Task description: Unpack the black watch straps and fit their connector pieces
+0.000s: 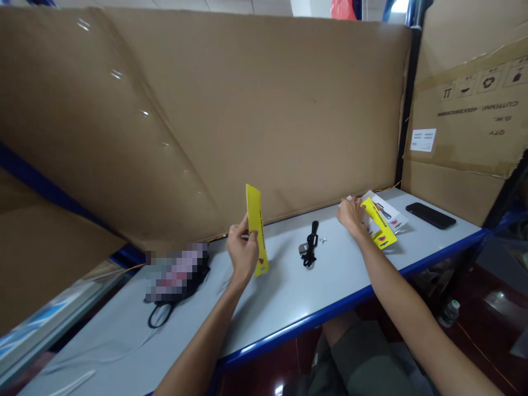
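My left hand (244,247) grips a yellow printed card (256,231) with thumb and fingers, holding it upright above the grey-white table. At the back right, my right hand (350,213) is closed at the left side of a small pile of cards; its fingertips are partly hidden. White card shows on both sides of those fingers. In the pile lie a second yellow card (381,228) and a white card with a tool picture (385,212). Between my hands rests a black handled tool with metal parts (310,245), beside a small silvery piece (323,240).
A dark bag with a strap (175,283), partly pixelated, lies on the left. A black phone (431,215) rests at the table's right end. Cardboard panels (268,110) enclose the back and sides. A bottle (449,313) stands below, beyond the blue table edge.
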Motion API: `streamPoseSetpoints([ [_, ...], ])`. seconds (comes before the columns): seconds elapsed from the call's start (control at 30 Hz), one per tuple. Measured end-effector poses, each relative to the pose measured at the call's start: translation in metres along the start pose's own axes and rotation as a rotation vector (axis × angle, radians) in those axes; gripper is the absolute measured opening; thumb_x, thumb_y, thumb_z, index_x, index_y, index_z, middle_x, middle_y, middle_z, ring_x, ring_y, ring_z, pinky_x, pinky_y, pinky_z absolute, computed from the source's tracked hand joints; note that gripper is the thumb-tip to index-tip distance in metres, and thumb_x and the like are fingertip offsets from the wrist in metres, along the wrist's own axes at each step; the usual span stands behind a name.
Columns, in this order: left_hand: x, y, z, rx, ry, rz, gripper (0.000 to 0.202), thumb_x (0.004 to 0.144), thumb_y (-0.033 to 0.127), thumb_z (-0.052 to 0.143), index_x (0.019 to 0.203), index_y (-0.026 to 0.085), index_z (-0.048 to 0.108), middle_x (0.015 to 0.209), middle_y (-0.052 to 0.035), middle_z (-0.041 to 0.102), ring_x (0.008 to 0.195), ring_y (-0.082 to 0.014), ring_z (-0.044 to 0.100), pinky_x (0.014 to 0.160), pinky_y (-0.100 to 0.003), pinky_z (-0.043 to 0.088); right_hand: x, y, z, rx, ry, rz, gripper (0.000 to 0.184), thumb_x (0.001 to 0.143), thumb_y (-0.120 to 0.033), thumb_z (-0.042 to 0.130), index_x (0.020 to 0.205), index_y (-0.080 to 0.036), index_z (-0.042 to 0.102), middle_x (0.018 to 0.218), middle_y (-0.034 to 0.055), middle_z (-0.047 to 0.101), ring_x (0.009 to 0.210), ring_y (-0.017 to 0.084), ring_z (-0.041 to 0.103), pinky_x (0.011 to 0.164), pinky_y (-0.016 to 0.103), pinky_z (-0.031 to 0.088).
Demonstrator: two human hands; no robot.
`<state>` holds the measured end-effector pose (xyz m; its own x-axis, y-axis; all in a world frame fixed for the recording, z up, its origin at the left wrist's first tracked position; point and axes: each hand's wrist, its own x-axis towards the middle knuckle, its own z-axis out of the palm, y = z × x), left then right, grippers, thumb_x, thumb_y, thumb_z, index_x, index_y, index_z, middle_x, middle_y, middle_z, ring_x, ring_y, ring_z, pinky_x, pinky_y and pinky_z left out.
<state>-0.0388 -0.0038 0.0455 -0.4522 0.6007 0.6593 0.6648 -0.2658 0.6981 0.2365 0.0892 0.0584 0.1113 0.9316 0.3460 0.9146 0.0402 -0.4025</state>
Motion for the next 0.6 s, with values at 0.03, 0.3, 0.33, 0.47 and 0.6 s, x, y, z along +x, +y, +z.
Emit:
streamPoseSetpoints([
  [0.03,0.0,0.0,-0.001,0.068,-0.016,0.048,0.051,0.075,0.021,0.053,0.123,0.02,0.069,0.094,-0.0048,0.06,0.082,-0.0176,0.056,0.075,-0.029,0.049,0.003,0.005,0.0,-0.026,-0.03,0.048,0.03,0.09,-0.018,0.05,0.111,-0.011,0.07,0.127,0.0237,0.058,0.126,0.037,0.044,0.099,0.051,0.038],
  [0.3,-0.02,-0.013,0.013,0.491,-0.65,0.202,0.064,0.08,0.01,0.044,0.142,0.019,0.054,0.124,-0.0131,0.058,0.114,-0.0264,0.056,0.1,-0.04,0.044,0.014,0.018,0.009,-0.11,-0.197,0.115,0.035,0.089,-0.016,0.049,0.115,-0.01,0.07,0.129,0.0241,0.058,0.124,0.036,0.048,0.097,0.048,0.038],
  [0.33,-0.024,-0.014,0.015,0.547,-0.721,0.195,0.065,0.08,0.01,0.044,0.143,0.021,0.053,0.128,-0.0135,0.057,0.117,-0.0275,0.055,0.1,-0.041,0.044,0.014,0.019,0.01,-0.114,-0.197,0.113,0.035,0.089,-0.015,0.048,0.116,-0.01,0.07,0.13,0.0239,0.057,0.124,0.036,0.047,0.097,0.048,0.038],
  [0.47,-0.033,-0.01,0.018,0.752,-0.817,0.153,0.061,0.087,0.018,0.044,0.147,0.03,0.047,0.14,-0.0165,0.051,0.123,-0.0336,0.05,0.095,-0.048,0.044,0.014,0.025,0.011,-0.108,-0.175,0.111,0.041,0.089,-0.014,0.047,0.127,-0.016,0.063,0.133,0.0213,0.054,0.125,0.036,0.047,0.097,0.049,0.038],
  [0.6,-0.028,-0.006,0.01,0.931,-0.77,0.078,0.049,0.095,0.034,0.035,0.14,0.029,0.056,0.129,-0.0209,0.056,0.116,-0.0374,0.055,0.09,-0.052,0.044,0.016,0.029,0.011,-0.094,-0.143,0.176,0.047,0.088,-0.016,0.05,0.135,-0.011,0.054,0.132,0.0234,0.054,0.125,0.036,0.049,0.097,0.049,0.04],
])
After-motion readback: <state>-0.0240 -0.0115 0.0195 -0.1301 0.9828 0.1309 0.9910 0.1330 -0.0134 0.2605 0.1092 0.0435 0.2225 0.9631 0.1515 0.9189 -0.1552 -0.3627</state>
